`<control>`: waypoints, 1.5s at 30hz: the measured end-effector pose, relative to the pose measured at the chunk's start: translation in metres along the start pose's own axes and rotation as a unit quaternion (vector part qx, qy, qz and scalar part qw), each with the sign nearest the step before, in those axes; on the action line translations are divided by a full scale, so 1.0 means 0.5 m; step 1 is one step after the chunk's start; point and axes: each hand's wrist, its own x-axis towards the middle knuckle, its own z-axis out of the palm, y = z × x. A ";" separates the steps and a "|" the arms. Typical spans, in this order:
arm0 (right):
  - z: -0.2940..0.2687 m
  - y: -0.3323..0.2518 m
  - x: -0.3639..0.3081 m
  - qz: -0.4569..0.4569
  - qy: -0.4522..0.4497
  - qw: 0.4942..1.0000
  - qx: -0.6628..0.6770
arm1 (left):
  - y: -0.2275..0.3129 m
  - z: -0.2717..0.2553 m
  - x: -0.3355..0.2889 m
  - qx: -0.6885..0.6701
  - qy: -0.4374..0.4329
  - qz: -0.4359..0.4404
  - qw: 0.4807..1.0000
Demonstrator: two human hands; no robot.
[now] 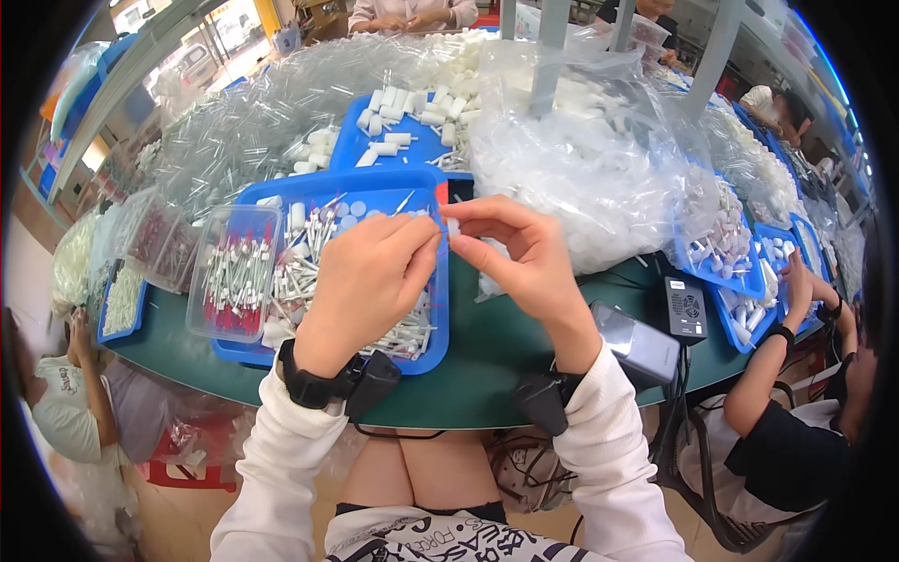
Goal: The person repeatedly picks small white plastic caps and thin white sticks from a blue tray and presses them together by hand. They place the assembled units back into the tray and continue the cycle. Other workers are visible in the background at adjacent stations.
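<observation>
Facing inward in the head view, the right hand (515, 251) pinches a small white part (453, 228) near the blue tray (440, 314); the left hand (382, 272) curls beside it, its fingertip hold hidden. Bare green table (487, 351) separates tray and right forearm (609, 436).

Green-topped table (482, 384); grey uprights (551, 61) rise above it; red plastic stool (192, 483) on pale floor (178, 526); yellow pillar (268, 17) stands beside bright opening (230, 26).

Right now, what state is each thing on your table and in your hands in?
Small white piece: held, pinched
Right hand: fingers closed on the piece
Left hand: fingers curled, grip hidden
Clear container: filled with slender parts
Near blue tray: heavily loaded
Far blue tray: partly filled
Clear plastic bag: bulging
</observation>
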 end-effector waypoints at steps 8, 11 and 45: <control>0.003 -0.002 0.001 0.043 -0.016 0.999 -0.004 | -0.012 0.000 -0.008 -0.055 -0.030 -0.006 0.998; 0.007 -0.004 0.000 0.055 -0.010 0.998 -0.009 | -0.017 0.007 -0.020 -0.172 -0.004 -0.064 0.983; 0.052 0.018 -0.016 0.127 -0.023 0.991 -0.042 | -0.043 -0.006 -0.073 0.141 0.027 0.079 0.986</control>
